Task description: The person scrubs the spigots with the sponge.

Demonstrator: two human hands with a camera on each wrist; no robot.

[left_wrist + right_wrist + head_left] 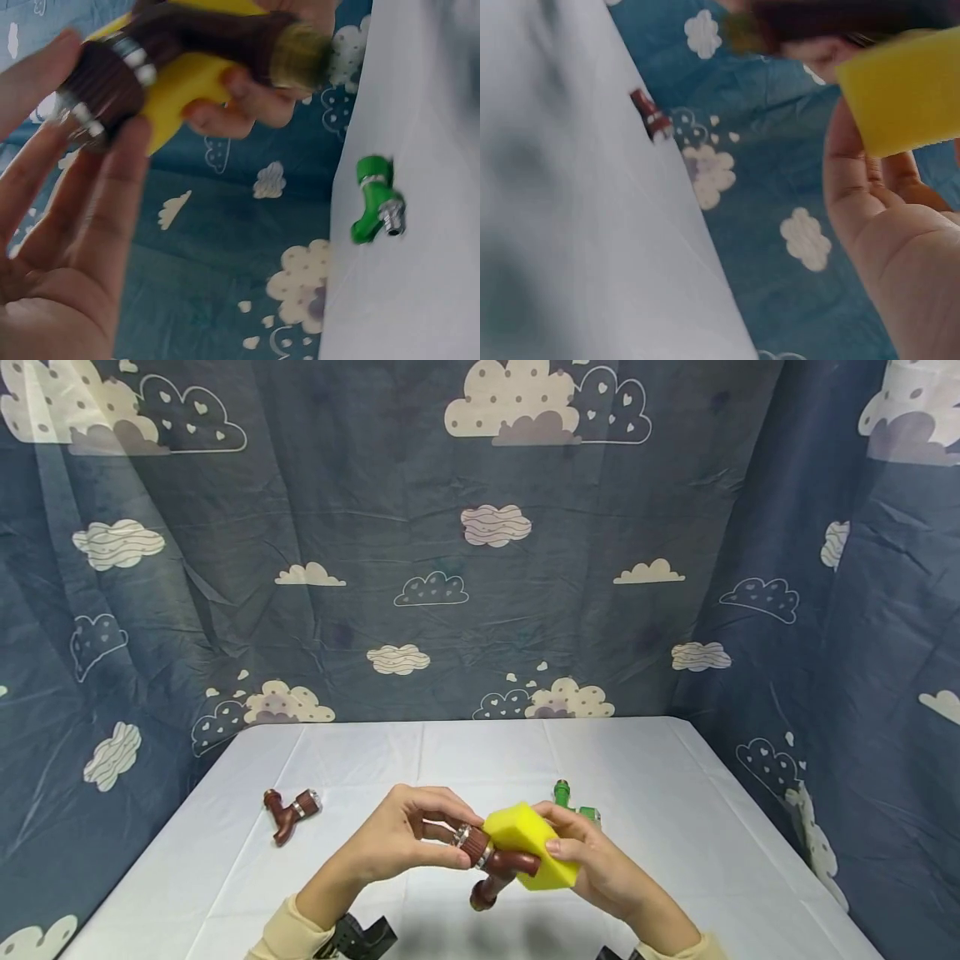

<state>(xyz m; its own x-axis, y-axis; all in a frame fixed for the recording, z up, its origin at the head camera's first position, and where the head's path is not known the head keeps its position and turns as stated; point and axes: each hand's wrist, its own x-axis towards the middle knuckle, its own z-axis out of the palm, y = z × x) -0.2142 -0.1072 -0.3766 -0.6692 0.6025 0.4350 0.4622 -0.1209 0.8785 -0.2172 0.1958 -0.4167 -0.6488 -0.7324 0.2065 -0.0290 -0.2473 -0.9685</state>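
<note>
My left hand [408, 831] pinches a dark brown tap [510, 862] by its ribbed knob, between thumb and fingers. The tap has silvery rings and a brass-coloured end, which points down towards me in the head view. A yellow sponge [521, 828] is gripped in my right hand [600, 868], thumb on the near face and fingers behind. The sponge lies against the far side of the tap's body. In the left wrist view, the tap covers part of the sponge. Both hands hold these things above the white table.
Another brown tap [288, 817] lies at the left of the white-covered table [360, 760]. Behind my right hand a green tap [562, 793] lies partly hidden; the left wrist view shows its silvery spout end. A dark blue cloud-print curtain [345, 543] surrounds the table's back and sides.
</note>
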